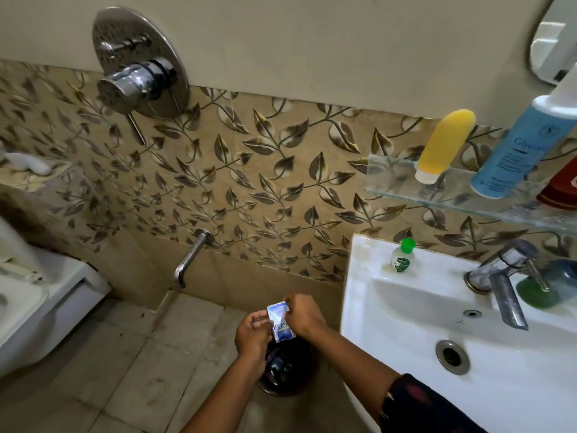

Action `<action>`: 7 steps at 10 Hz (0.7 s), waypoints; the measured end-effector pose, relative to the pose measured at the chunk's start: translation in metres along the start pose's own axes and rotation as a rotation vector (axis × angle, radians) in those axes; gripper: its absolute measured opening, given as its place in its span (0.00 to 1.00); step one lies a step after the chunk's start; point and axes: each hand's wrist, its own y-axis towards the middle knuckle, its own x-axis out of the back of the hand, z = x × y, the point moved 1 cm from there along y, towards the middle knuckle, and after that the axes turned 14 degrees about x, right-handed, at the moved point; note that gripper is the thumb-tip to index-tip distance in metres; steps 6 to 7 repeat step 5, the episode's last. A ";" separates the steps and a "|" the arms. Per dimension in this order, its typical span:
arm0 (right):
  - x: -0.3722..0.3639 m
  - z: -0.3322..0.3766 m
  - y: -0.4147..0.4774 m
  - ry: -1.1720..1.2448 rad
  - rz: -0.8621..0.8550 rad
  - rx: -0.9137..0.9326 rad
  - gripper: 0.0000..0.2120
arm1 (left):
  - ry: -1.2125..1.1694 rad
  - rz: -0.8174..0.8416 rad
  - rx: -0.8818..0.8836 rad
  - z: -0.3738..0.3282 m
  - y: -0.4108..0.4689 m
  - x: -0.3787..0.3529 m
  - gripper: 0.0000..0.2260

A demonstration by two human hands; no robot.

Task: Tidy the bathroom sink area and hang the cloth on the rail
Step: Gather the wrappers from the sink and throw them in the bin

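A small blue and white sachet (281, 321) is held between both hands, left of the white sink (406, 307). My left hand (253, 335) pinches its left edge and my right hand (304, 314) grips its top right corner. Directly below the hands a dark round bin (287, 367) stands on the floor. On the sink's back rim stands a small bottle with a green cap (401, 256). No cloth or rail is in view.
A chrome tap (505, 276) and a green soap in a blue dish (540, 292) sit at the sink's right. A glass shelf (452, 195) carries a yellow bottle (443, 145), a blue bottle (512, 151) and a red item. A wall spout (190, 257), shower mixer (137, 76) and toilet (37, 301) lie left.
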 end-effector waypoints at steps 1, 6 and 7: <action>-0.010 -0.006 0.017 -0.071 0.111 -0.083 0.12 | 0.091 -0.017 0.060 -0.003 0.014 0.003 0.08; -0.004 -0.029 0.038 -0.186 0.193 -0.170 0.16 | 0.303 -0.042 0.195 0.010 0.040 0.038 0.17; -0.004 -0.029 0.038 -0.186 0.193 -0.170 0.16 | 0.303 -0.042 0.195 0.010 0.040 0.038 0.17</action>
